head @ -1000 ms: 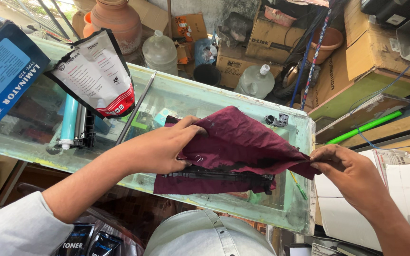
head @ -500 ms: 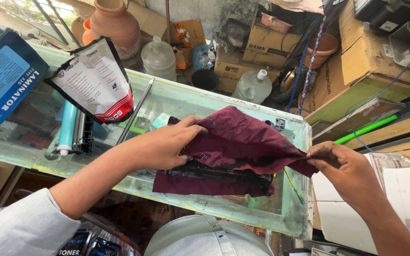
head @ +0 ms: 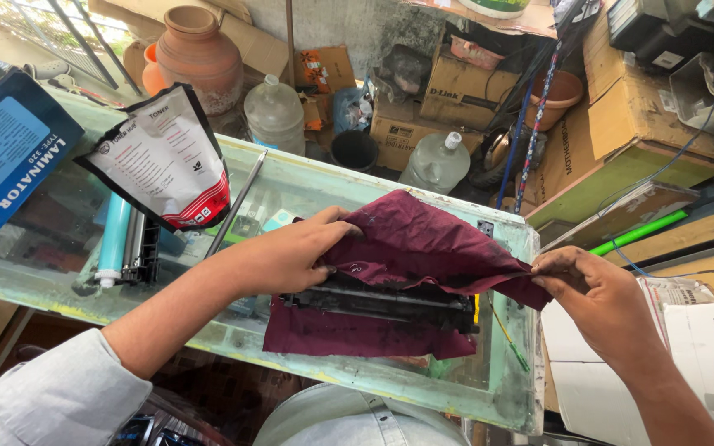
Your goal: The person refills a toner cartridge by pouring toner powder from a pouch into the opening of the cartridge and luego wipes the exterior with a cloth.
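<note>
A maroon cloth [head: 423, 248] lies folded over a long black cartridge [head: 390, 304] on a glass counter [head: 473, 384]. My left hand [head: 291, 252] presses down on the cloth's left part, fingers spread flat on the fabric above the cartridge. At the counter's right end my right hand [head: 592, 293] pinches the cloth's right corner and holds it taut. Only the cartridge's front side shows between the cloth's upper and lower layers.
A grey-and-red powder pouch [head: 163, 161] leans at the counter's left, next to a cyan drum roller [head: 113, 239], a metal rod [head: 237, 202] and a blue box [head: 6, 153]. Behind stand plastic jugs [head: 435, 161], a clay pot [head: 196, 49] and cardboard boxes. A green-handled tool [head: 510, 339] lies right.
The cloth stays held by both hands; my right hand has kept its pinch on the corner, and the view has shifted slightly. The cartridge has not moved.
</note>
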